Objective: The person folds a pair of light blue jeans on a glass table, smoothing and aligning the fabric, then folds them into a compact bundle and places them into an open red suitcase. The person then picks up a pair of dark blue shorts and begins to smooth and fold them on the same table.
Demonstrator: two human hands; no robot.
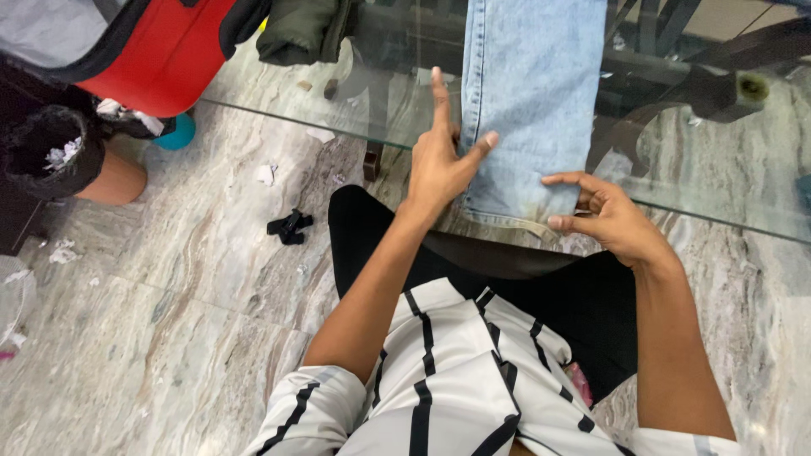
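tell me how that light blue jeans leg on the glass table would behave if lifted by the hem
The jeans leg would probably flop and drape, since it lies flat like soft cloth. It might slide easily on the smooth glass table. The frayed hem the right hand pinches looks unlikely to tear.

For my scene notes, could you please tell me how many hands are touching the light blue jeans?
2. The left hand lies flat on the left edge of the jeans on the glass table; the right hand pinches the hem at the right corner. No other hands show.
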